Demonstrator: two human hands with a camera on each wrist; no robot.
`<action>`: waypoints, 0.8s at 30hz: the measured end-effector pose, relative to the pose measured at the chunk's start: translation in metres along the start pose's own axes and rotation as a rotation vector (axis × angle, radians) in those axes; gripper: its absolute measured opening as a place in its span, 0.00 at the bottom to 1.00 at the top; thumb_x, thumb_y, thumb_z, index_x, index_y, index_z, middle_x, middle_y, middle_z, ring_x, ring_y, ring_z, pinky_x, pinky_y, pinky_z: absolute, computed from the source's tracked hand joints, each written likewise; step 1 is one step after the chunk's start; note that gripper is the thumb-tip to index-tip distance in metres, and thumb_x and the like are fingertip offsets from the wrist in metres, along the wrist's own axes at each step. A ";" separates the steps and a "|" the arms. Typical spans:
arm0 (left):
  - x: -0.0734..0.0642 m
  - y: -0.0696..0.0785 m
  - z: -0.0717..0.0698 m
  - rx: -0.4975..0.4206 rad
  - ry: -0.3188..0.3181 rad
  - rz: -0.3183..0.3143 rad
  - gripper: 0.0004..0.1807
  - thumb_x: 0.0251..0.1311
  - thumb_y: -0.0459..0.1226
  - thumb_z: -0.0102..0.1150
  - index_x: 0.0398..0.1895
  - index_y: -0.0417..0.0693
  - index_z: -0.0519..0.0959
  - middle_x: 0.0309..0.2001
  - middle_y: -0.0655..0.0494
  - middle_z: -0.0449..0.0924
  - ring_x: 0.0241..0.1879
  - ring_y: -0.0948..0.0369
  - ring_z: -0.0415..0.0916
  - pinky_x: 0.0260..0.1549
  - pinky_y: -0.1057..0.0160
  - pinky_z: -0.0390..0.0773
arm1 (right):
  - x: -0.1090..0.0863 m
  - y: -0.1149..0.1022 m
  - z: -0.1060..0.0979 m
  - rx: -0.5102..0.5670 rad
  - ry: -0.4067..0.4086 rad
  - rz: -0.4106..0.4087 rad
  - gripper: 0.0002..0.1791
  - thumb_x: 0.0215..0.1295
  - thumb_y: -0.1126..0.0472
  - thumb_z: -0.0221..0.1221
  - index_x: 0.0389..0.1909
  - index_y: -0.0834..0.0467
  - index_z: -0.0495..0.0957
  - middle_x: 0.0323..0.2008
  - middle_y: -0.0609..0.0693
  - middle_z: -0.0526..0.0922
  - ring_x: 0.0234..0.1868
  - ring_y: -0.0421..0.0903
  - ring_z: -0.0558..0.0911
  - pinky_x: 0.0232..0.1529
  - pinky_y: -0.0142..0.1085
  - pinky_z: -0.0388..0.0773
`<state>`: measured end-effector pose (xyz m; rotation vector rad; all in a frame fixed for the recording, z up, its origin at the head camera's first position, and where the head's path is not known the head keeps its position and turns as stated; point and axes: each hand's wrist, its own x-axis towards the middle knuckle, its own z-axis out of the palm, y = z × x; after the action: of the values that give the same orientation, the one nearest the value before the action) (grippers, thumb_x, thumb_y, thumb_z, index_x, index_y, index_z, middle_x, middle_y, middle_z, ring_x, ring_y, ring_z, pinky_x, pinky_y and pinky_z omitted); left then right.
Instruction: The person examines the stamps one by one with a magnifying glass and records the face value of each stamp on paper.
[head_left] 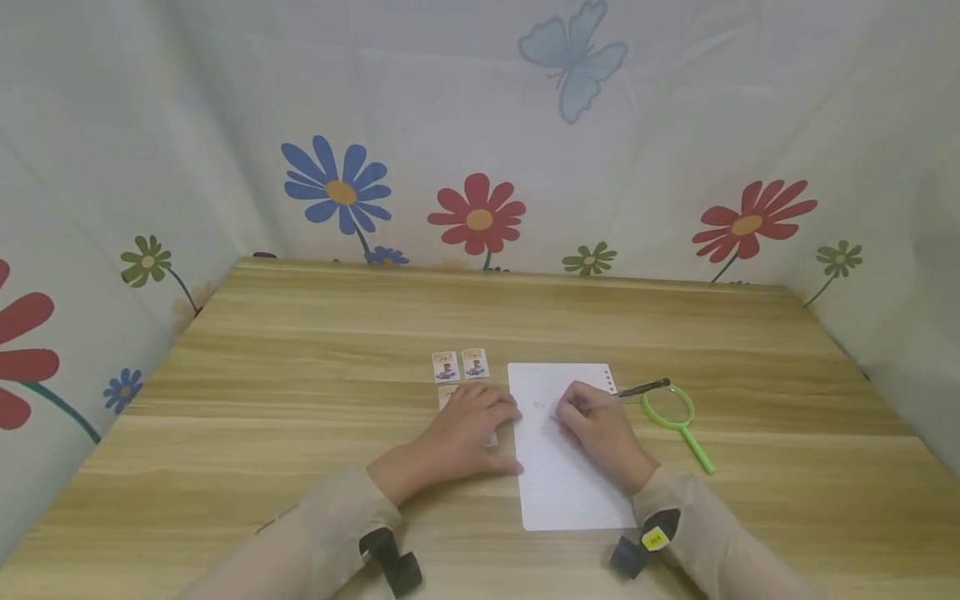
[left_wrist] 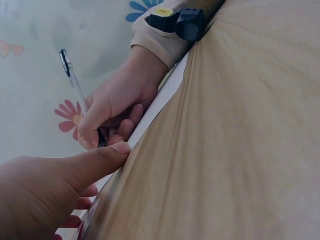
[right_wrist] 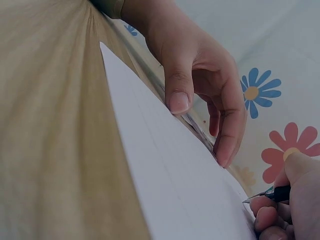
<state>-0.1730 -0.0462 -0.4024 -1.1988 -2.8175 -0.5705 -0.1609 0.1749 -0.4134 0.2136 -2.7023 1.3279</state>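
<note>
A white lined sheet of paper with punched holes at its upper right lies on the table. My right hand pinches a pen, its clear barrel and black clip showing in the left wrist view. In the right wrist view the pen's tip is right at the paper. Faint marks show left of that hand. My left hand has its fingers spread, thumb and fingertips at the paper's left edge. It partly covers small picture cards, one card peeking out above it.
Two more picture cards lie side by side beyond my left hand. A green magnifying glass lies just right of the paper, near the pen's upper end. Behind the wooden table hangs a flower-patterned curtain.
</note>
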 end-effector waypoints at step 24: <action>0.001 0.000 -0.002 -0.013 -0.009 -0.008 0.34 0.45 0.59 0.68 0.52 0.49 0.79 0.56 0.55 0.76 0.62 0.54 0.67 0.67 0.50 0.60 | 0.002 0.004 0.001 0.025 0.062 0.047 0.07 0.59 0.64 0.56 0.23 0.57 0.76 0.14 0.47 0.77 0.17 0.38 0.71 0.20 0.28 0.68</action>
<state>-0.1737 -0.0460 -0.3997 -1.1950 -2.8316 -0.5860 -0.1635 0.1765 -0.4164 0.1096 -2.6567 1.3577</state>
